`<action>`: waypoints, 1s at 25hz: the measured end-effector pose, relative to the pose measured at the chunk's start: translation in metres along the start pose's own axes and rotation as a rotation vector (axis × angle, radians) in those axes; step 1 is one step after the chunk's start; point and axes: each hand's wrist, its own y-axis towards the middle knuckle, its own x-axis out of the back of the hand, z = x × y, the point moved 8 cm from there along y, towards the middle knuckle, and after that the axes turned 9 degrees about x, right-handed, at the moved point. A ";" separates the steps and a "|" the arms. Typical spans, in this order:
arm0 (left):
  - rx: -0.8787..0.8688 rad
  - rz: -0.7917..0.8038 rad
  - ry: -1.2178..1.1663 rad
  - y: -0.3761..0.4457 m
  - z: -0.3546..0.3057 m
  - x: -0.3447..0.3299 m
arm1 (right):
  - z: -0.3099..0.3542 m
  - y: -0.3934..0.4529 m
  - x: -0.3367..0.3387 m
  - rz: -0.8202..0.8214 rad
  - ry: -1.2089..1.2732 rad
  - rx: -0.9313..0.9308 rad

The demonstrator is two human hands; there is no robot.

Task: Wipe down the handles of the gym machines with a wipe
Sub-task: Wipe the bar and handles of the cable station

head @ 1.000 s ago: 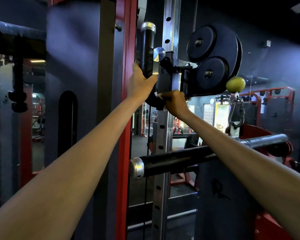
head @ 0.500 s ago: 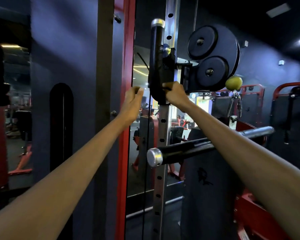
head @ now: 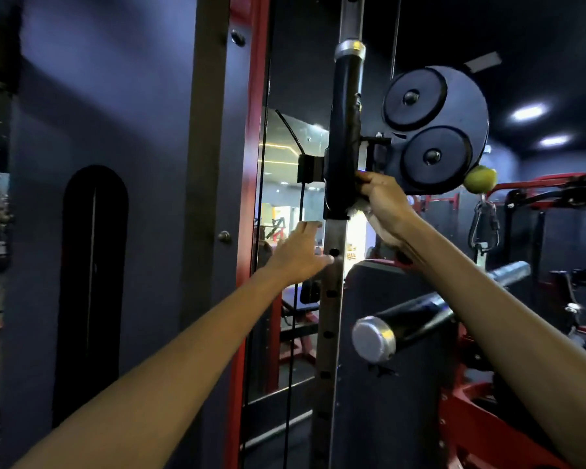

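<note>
Right hand (head: 384,204) is clamped on the lower end of the upright black handle (head: 344,130), with a pale wipe (head: 361,208) pinched between palm and grip, just beside the pulley housing (head: 435,130). Left hand (head: 300,253) hangs with fingers spread and slack, holding nothing, its thumb side touching the perforated steel upright (head: 330,299). Open room lies left of that upright, between it and the red frame post (head: 251,164), where a black cable (head: 293,299) runs down. A horizontal bar handle (head: 403,324) juts toward the viewer under the right forearm, crowding that side. A yellow-green ball (head: 481,179) sits at the housing's lower right edge. Half a second ago the left hand was higher, level with the right; it has since dropped away from the handle
</note>
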 end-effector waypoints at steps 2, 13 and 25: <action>-0.055 -0.056 0.005 0.019 -0.001 -0.005 | 0.001 -0.001 0.001 -0.036 0.007 0.001; -0.318 -0.265 -0.609 0.083 -0.012 -0.004 | 0.021 -0.022 -0.002 -0.167 -0.169 -0.059; -0.418 -0.132 -0.697 0.088 -0.024 -0.002 | 0.198 -0.024 -0.038 -0.563 -1.547 0.671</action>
